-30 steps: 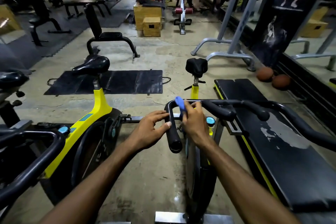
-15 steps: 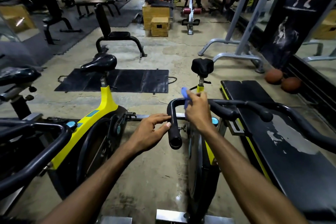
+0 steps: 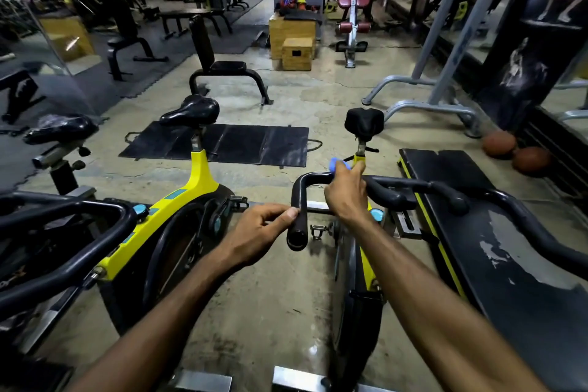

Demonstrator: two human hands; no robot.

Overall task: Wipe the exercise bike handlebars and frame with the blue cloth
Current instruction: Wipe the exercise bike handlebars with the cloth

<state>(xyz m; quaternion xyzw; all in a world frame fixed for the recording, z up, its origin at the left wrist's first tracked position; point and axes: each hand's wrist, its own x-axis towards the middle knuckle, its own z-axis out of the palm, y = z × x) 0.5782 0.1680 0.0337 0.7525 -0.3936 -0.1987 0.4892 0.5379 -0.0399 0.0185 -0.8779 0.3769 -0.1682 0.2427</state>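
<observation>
At the far bend of the handlebar (image 3: 305,181), the right hand (image 3: 346,197) presses the blue cloth (image 3: 338,165) onto the bar, fingers closed around it. Nearer, the left hand (image 3: 257,232) pinches the left grip end to steady it. Best to wrap the cloth fully round and draw it slowly along the bar.

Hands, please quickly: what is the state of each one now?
Left hand: closed on the handlebar end.
Right hand: closed on the blue cloth, against the handlebar.

Both forearms are bare all the way up to the frame edge, no sleeves, watch, bands or gloves, and the left hand (image 3: 259,229) and right hand (image 3: 346,197) have short trimmed nails, no rings.
</observation>
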